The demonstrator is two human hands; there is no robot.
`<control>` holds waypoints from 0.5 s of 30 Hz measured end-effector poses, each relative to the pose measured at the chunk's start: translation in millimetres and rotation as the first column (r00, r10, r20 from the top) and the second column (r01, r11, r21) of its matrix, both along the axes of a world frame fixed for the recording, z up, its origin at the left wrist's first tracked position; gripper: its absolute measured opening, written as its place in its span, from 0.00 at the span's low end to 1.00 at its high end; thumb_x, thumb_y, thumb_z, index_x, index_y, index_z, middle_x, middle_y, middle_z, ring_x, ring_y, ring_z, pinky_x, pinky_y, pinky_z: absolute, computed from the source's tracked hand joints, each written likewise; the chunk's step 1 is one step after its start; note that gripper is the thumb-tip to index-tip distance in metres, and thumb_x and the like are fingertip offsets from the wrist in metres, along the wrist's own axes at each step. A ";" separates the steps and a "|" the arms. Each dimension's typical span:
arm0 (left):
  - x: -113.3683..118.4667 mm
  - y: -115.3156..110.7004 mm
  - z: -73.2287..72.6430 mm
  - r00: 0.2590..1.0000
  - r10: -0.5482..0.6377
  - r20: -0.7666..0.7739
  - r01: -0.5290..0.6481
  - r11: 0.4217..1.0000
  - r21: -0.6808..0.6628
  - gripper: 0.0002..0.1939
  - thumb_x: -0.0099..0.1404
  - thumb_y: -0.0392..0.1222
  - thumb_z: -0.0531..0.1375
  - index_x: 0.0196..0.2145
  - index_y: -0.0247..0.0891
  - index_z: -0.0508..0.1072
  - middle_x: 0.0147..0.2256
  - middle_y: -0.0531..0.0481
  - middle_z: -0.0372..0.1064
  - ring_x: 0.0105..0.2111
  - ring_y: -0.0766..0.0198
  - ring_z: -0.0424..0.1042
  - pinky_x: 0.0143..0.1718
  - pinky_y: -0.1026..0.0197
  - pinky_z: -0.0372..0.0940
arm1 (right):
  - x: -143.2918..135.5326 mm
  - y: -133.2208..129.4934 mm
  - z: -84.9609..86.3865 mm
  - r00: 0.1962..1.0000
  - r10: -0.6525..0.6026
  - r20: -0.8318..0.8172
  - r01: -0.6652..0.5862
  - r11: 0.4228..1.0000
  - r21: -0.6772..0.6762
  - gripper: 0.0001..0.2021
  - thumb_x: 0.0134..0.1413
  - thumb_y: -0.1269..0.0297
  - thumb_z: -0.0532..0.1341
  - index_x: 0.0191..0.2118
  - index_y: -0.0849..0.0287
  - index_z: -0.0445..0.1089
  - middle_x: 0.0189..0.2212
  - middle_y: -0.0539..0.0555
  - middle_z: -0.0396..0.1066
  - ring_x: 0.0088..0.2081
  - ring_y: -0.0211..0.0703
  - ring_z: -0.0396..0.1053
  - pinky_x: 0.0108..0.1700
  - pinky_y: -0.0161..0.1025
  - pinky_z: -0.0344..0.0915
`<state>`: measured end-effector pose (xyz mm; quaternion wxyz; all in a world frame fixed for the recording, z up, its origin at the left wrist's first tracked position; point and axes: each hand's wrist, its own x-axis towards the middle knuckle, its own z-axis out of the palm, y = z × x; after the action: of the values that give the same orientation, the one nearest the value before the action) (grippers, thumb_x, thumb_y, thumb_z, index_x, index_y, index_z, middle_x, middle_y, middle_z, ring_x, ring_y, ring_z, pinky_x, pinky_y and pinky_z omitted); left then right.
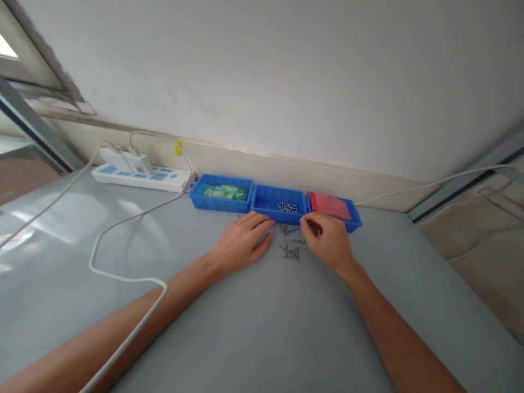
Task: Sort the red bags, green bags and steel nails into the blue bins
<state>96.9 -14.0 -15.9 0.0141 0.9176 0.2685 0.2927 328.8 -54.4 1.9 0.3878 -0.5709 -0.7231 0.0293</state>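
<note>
Several metal screws (290,251) lie loose on the grey table between my hands. My left hand (245,241) rests on the table left of them, fingers apart, nothing in it. Just right of the screws, my right hand (327,237) has its thumb and index finger pinched together by the front edge of the trays; what it holds, if anything, cannot be made out. Behind the hands, the middle blue tray (266,196) contains more screws. Green-white packets (226,192) fill the left blue tray (221,205), and red packets (329,206) lie in the right blue tray (355,225).
A white power strip (141,179) with plugged-in adapters stands at the back left. Its white cable (123,278) loops over the table and crosses above my left forearm. Another cable (434,185) runs along the right. The wall (266,82) rises directly behind the trays.
</note>
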 end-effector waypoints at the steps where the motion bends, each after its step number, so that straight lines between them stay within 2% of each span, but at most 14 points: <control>1: -0.4 -0.1 -0.1 0.999 -0.036 -0.017 0.036 0.999 -0.008 0.15 0.74 0.40 0.52 0.53 0.34 0.73 0.49 0.39 0.74 0.49 0.53 0.72 0.54 0.49 0.69 | 3.2 -3.7 4.4 0.991 0.062 0.122 -0.057 0.997 -0.048 0.07 0.58 0.68 0.60 0.35 0.58 0.77 0.31 0.53 0.78 0.28 0.41 0.70 0.37 0.39 0.65; 4: -1.1 -1.3 -0.4 0.988 -0.137 -0.075 0.135 0.990 -0.026 0.18 0.74 0.43 0.54 0.56 0.35 0.72 0.54 0.38 0.72 0.54 0.51 0.71 0.58 0.48 0.67 | 8.8 -13.0 12.4 0.937 0.212 0.276 -0.154 0.964 -0.218 0.16 0.51 0.74 0.61 0.46 0.57 0.77 0.44 0.55 0.78 0.34 0.43 0.73 0.43 0.41 0.68; 7: -0.4 -2.9 -1.1 0.971 -0.210 -0.113 0.207 0.978 -0.038 0.20 0.73 0.46 0.56 0.58 0.36 0.71 0.57 0.38 0.70 0.58 0.50 0.68 0.60 0.47 0.66 | 11.4 -14.3 9.4 0.926 0.259 0.275 -0.170 0.935 -0.311 0.21 0.51 0.76 0.62 0.52 0.58 0.75 0.45 0.56 0.77 0.39 0.46 0.73 0.46 0.43 0.70; 12: 2.5 -3.3 -1.1 0.957 -0.253 -0.140 0.249 0.967 -0.042 0.17 0.74 0.45 0.55 0.56 0.38 0.74 0.56 0.39 0.71 0.58 0.51 0.68 0.60 0.46 0.66 | 16.7 -6.6 -4.9 0.923 0.304 0.234 -0.226 0.924 -0.310 0.16 0.60 0.77 0.58 0.49 0.58 0.77 0.42 0.58 0.77 0.44 0.48 0.73 0.50 0.45 0.70; 15: 3.5 -2.0 -1.2 0.960 -0.251 -0.127 0.246 0.968 -0.050 0.16 0.75 0.45 0.55 0.53 0.37 0.76 0.53 0.39 0.74 0.56 0.51 0.69 0.59 0.47 0.67 | 19.9 -6.1 -7.6 0.922 0.305 0.237 -0.236 0.931 -0.277 0.18 0.62 0.75 0.57 0.55 0.57 0.74 0.43 0.59 0.77 0.46 0.50 0.73 0.52 0.48 0.70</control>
<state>100.5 -16.0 -17.0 0.0483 0.9611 0.1565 0.2226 348.8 -60.6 -5.7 0.2024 -0.5063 -0.8332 0.0915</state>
